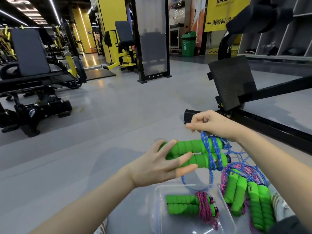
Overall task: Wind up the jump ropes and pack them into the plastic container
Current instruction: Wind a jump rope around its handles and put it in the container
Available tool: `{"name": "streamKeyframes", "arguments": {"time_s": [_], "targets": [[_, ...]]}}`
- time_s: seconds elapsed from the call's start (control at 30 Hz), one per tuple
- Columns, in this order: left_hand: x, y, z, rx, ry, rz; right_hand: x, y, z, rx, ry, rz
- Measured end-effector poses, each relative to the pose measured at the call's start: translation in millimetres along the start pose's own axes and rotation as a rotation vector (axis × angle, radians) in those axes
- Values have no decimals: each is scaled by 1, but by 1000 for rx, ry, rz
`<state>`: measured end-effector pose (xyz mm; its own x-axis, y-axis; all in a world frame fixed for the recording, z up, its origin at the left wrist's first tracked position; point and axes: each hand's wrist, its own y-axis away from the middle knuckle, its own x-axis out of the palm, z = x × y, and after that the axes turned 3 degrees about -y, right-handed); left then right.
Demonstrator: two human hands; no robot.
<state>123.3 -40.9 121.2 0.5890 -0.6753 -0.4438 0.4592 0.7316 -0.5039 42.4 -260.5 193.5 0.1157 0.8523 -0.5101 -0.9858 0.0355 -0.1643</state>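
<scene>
Left hand (158, 166): spread across the near side of the paired green handles (189, 150), clasping their left ends and carrying them in the air; thumb hidden behind.
Right hand (212, 124): curled fingers, pinching the blue cord (210, 152) just above the right ends of the handles.
Handles: side by side, long axis running left to right, tilted slightly down toward the right; held above and a little behind the container (156, 210).
Blue cord: a few turns already round the right ends of the handles; slack hanging below in a loop that droops to the far rim of the container, more trailing off to the right.
Key relation: cord leaving the handles upward to the right hand, so winding goes across the long axis, near the end away from the left hand; right hand nearer the free cord, left hand nearer the container.
Step, as a judgement: mid-wind on this rope, with much slack left to take up.
Container: clear plastic, low in view, holding one wound rope (185, 204) with pink cord, lying left to right.
Loose ropes (249, 195): green handles and tangled pink and blue cords just right of the container, not yet wound.
Risk, as a judgement: hanging loop likely to snag on the rim or the tangle.
</scene>
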Motion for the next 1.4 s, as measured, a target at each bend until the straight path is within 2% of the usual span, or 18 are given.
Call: {"name": "streamKeyframes", "arguments": {"time_s": [0.07,0.17,0.2,0.3,0.4,0.47,0.57,0.73,0.83,0.9,1.03,1.17,1.33,1.4], "targets": [[-4,-4,1,-5,-5,-20,-1,1,-10,50,-168,47],[-6,-6,8,-51,-16,-34,9,1,-37,195,-657,96],[-6,-5,10,-76,-30,-39,18,6,-42,260,-784,61],[-1,3,15,-121,-92,-30,45,8,-53,235,-954,2],[6,17,19,-181,-151,11,65,8,-42,326,-945,-57],[11,28,25,-222,-213,40,73,12,-39,373,-847,-5],[16,41,30,-231,-257,84,78,18,-27,344,-588,75],[21,46,30,-186,-256,141,53,20,-6,315,-9,305],[20,45,25,-127,-228,197,43,19,9,214,257,344],[16,44,20,-65,-190,211,35,13,17,46,385,245],[10,40,11,7,-73,155,25,2,7,-88,306,16],[1,25,-3,23,7,87,20,-2,-6,-28,93,-104],[-5,2,-16,-2,63,-40,20,2,-26,150,-305,-16],[-5,-4,-16,-24,69,-69,24,3,-36,130,-254,-10]]}}
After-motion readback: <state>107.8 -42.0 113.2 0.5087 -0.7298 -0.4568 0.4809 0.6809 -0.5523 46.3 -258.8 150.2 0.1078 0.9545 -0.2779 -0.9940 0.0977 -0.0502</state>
